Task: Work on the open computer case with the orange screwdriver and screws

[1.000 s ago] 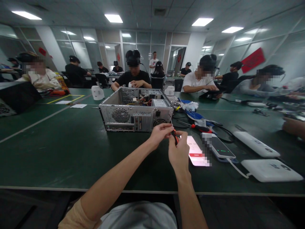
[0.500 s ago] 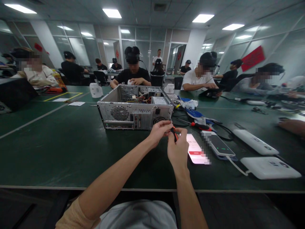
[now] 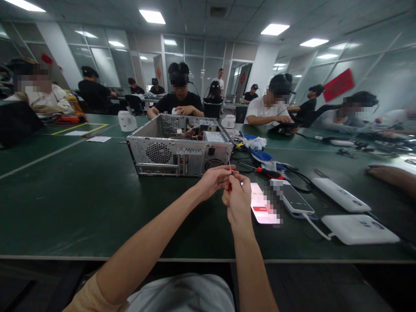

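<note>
An open metal computer case (image 3: 195, 162) lies on the green table, its perforated back panel facing me. My right hand (image 3: 238, 193) is wrapped round the handle of a screwdriver (image 3: 230, 162), whose thin shaft points up at the right edge of the back panel. My left hand (image 3: 214, 178) pinches near the front of the handle, where handle and shaft meet. Cables and a silver drive-like box (image 3: 212, 137) show inside the case. Whether the tip sits in a screw is too small to tell.
Right of my hands lie a lit phone (image 3: 261, 208), a second phone (image 3: 295, 197), white power banks (image 3: 359, 229), a red-black screwdriver (image 3: 269, 173) and cables. A co-worker's hand (image 3: 393, 177) rests at the right. Other people sit beyond the table (image 3: 81, 208).
My right hand has turned round the screwdriver handle, covering more of it. The whole view has shifted slightly, with case and hands a little further left.
</note>
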The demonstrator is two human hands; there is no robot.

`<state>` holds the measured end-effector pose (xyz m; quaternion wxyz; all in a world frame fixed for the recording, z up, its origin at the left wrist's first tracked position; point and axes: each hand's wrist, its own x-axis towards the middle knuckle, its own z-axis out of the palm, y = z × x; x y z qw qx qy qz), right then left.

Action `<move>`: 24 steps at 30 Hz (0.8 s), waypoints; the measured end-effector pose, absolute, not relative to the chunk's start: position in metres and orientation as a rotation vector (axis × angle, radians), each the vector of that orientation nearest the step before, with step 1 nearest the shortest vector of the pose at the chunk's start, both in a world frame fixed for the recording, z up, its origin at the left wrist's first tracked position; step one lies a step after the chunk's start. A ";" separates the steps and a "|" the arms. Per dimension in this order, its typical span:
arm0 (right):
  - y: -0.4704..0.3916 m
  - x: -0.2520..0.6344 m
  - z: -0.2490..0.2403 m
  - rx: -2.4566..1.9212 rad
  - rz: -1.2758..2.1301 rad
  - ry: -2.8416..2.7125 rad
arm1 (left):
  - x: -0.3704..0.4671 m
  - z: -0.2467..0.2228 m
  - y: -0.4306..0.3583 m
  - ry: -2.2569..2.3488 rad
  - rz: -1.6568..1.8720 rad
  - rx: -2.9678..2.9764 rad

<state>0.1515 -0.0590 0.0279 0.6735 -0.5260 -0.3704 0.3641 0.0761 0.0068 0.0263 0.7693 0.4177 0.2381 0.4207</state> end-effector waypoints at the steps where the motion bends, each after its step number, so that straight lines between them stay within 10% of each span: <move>1: -0.059 0.149 0.032 -1.081 0.976 -0.714 | 0.076 0.026 0.007 0.503 0.901 0.908; 9: -0.066 0.153 0.042 -0.836 1.357 -0.593 | 0.075 0.030 0.011 0.596 0.947 0.978; 17: -0.094 0.169 0.034 -1.757 0.131 -1.310 | 0.087 0.038 0.014 0.910 1.026 1.154; 24: -0.090 0.159 0.037 -1.911 0.000 -1.431 | 0.093 0.036 0.015 0.811 1.037 1.066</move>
